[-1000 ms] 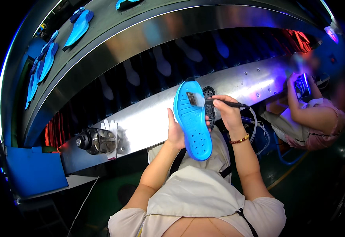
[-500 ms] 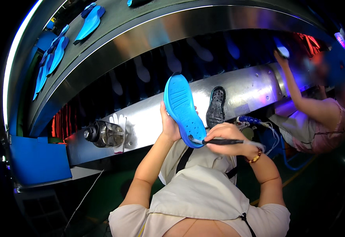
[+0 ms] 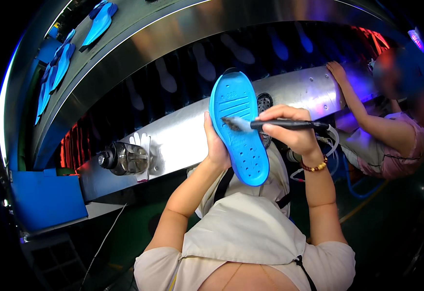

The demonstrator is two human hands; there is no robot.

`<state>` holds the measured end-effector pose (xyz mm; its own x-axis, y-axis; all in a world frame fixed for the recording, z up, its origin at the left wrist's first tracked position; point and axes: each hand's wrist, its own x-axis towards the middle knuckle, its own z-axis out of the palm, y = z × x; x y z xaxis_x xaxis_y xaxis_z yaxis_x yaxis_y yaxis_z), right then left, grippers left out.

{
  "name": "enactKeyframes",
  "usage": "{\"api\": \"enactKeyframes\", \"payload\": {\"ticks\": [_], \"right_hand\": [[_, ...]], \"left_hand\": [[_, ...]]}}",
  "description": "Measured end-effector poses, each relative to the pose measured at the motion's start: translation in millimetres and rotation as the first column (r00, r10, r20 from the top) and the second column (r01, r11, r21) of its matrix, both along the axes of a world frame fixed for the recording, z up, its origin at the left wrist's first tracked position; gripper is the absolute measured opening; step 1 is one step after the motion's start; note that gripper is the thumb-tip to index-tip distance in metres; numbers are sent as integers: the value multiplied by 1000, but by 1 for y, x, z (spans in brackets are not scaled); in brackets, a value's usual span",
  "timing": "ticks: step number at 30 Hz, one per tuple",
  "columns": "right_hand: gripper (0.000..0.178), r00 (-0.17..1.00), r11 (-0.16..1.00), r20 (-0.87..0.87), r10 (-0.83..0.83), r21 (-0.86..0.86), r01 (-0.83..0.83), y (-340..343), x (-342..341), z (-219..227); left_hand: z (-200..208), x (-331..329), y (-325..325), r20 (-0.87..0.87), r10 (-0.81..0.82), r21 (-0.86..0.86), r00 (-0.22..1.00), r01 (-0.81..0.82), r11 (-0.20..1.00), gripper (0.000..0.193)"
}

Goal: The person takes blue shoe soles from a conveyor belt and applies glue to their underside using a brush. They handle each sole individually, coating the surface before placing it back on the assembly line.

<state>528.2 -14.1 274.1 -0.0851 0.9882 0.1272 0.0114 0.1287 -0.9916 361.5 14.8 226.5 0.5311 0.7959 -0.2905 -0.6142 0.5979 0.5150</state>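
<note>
My left hand (image 3: 218, 145) grips the side edge of a blue shoe sole (image 3: 243, 150), its grooved and holed face turned up toward me. In my right hand (image 3: 292, 131) is a brush (image 3: 289, 124) with a black handle and a thin hose running off its end. Its pale bristles, darker at the tip, meet the sole near the grooves in the middle. Behind the brush a black perforated sole (image 3: 264, 103) lies on the metal ledge, partly hidden by the blue one and my right hand.
On the metal ledge (image 3: 183, 127) stand a clear jug with a black lid (image 3: 124, 159) and a white glove (image 3: 141, 144). A curved conveyor (image 3: 124, 36) carries blue soles (image 3: 98, 26). To the right sits a co-worker (image 3: 396, 136), one hand on the ledge. A blue box (image 3: 49, 198) is at left.
The brush has gone from the lower end of the blue sole up to its middle. The sole has turned more upright and shifted right. The co-worker's hand no longer holds a pale sole.
</note>
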Motion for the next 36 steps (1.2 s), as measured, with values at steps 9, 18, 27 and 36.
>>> {"api": "enactKeyframes", "payload": {"ticks": [9,18,27,36], "right_hand": [[22,988,991,132,86,95,-99,-8,6,-1],[20,994,987,72,85,129,-94,-17,20,-14],[21,897,972,-423,128,-127,-199,-22,19,-32],[18,930,959,-349,118,-202,-198,-36,-4,-21]], "left_hand": [[3,-1,14,28,149,150,988,-151,977,94],[21,-9,28,69,186,158,980,-194,968,95],[25,-10,36,162,121,207,979,-153,966,90],[-9,-14,12,181,-65,72,981,52,996,60]]}}
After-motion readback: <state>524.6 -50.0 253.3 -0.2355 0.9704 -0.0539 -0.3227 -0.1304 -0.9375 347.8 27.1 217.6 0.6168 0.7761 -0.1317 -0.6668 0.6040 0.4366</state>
